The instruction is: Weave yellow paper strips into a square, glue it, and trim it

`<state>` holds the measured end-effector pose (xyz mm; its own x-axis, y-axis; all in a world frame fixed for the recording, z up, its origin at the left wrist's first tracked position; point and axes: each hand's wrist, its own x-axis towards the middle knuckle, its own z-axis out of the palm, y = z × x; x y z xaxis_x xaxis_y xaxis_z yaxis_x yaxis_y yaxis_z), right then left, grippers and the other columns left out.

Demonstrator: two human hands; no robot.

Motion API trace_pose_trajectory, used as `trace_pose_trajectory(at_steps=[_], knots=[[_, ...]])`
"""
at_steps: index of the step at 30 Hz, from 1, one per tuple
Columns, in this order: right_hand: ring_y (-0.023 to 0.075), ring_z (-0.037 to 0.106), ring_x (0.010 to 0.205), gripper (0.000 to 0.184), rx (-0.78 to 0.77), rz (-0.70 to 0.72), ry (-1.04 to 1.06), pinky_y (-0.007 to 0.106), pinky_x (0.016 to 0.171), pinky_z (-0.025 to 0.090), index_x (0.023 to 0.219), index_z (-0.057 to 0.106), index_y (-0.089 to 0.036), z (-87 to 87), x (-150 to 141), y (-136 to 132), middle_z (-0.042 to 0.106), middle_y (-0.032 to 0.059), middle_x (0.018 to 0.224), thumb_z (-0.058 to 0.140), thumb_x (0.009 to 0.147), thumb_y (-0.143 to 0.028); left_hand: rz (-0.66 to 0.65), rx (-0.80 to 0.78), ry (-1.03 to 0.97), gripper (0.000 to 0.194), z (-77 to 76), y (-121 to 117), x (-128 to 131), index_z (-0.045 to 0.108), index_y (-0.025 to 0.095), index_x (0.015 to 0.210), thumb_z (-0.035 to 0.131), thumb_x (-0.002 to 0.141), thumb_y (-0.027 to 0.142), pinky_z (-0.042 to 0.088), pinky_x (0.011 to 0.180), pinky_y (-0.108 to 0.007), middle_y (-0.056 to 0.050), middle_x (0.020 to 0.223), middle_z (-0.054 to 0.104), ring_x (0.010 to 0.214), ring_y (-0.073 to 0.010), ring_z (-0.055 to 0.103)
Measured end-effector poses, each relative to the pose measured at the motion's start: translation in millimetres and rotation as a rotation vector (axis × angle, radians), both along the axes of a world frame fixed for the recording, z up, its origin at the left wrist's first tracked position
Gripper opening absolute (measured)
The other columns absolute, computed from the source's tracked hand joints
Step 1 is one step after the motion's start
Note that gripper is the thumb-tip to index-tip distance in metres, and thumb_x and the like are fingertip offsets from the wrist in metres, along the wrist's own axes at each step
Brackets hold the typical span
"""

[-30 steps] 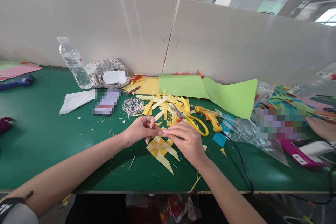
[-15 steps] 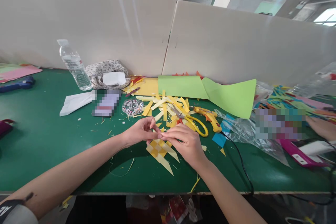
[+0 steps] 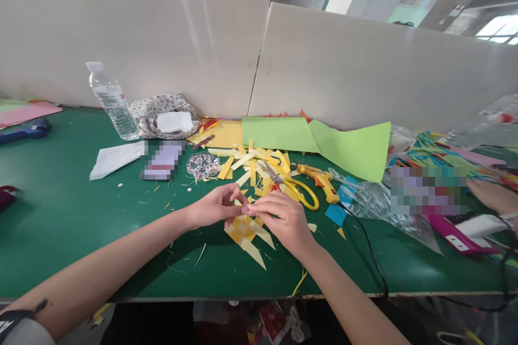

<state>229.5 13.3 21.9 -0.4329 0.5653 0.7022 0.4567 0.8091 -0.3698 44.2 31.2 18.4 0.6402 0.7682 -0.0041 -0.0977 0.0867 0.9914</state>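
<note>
My left hand [image 3: 220, 206] and my right hand [image 3: 281, 216] meet fingertip to fingertip near the middle of the table. Thumb and index are pinched together on each; whatever lies between them is too small to make out. Just below them a woven piece of yellow and cream paper strips [image 3: 245, 232] lies on the green table, its pointed strip ends toward me and its far part hidden by my fingers. Beyond my hands are loose yellow paper strips [image 3: 253, 171]. Yellow-handled scissors [image 3: 303, 194] lie beside my right hand, with a yellow glue gun [image 3: 324, 179] past them.
A water bottle [image 3: 113, 102] leans by a patterned cloth pouch [image 3: 162, 105] at the partition. A phone [image 3: 164, 161] and a clear round case [image 3: 203, 165] lie left. Green paper [image 3: 279, 133] stands behind. The black cord [image 3: 370, 242] crosses the right side, near another person's hand [image 3: 491, 197].
My hands keep nearly the same pinched pose, with only slight finger movement. The whole view has shifted a little, and a person beyond the partition has moved left.
</note>
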Motion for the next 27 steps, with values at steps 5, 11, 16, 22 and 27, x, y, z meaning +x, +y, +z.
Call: trace_pose_trajectory(at_steps=[5,11,16,22,27], knots=[[0.0146,0.061,0.068,0.01,-0.009,0.0,-0.005,0.029,0.062,0.051,0.078,0.071,-0.022,-2.0,1.1,1.4,0.071,0.0017,0.074,0.063,0.078,-0.016,0.031,0.035,0.024,0.04,-2.2,0.0,1.6,0.026,0.019,0.066,0.063,0.076,0.033,0.037,0.038,-0.018,0.0,0.089,0.056,0.04,-0.0001,0.045],[0.0153,0.062,0.068,0.011,-0.072,-0.011,0.041,0.029,0.063,0.051,0.079,0.072,-0.023,-2.0,-0.5,2.6,0.071,0.0021,0.072,0.064,0.077,-0.016,0.04,0.06,0.032,0.041,-3.8,-1.0,2.1,0.024,0.02,0.065,0.06,0.078,0.034,0.036,0.038,-0.017,0.001,0.082,0.054,0.041,-0.0002,0.044],[0.016,0.063,0.067,0.011,-0.176,-0.018,0.16,0.03,0.062,0.051,0.076,0.072,-0.025,1.7,-2.9,1.0,0.07,0.0013,0.071,0.069,0.072,-0.016,0.071,0.039,0.014,0.04,-4.7,0.0,2.7,0.026,0.019,0.066,0.061,0.078,0.033,0.035,0.037,-0.017,0.001,0.082,0.056,0.039,-0.0001,0.045],[0.0159,0.062,0.069,0.009,-0.429,0.002,0.422,0.031,0.065,0.052,0.071,0.072,-0.029,7.4,-1.3,0.0,0.069,0.0,0.072,0.074,0.067,-0.021,0.112,-0.094,-0.044,0.035,-0.2,-1.5,2.3,0.038,0.018,0.076,0.07,0.071,0.03,0.025,0.034,-0.014,0.003,0.077,0.06,0.037,-0.0021,0.05],[0.0176,0.06,0.082,0.007,-0.517,0.046,0.468,0.035,0.073,0.051,0.074,0.073,-0.032,1.4,-3.3,-0.9,0.066,0.0011,0.081,0.073,0.068,-0.028,0.142,-0.217,-0.125,0.039,4.2,-5.0,2.6,0.039,0.017,0.072,0.077,0.063,0.027,0.022,0.034,-0.014,0.006,0.062,0.059,0.036,-0.0037,0.051]])
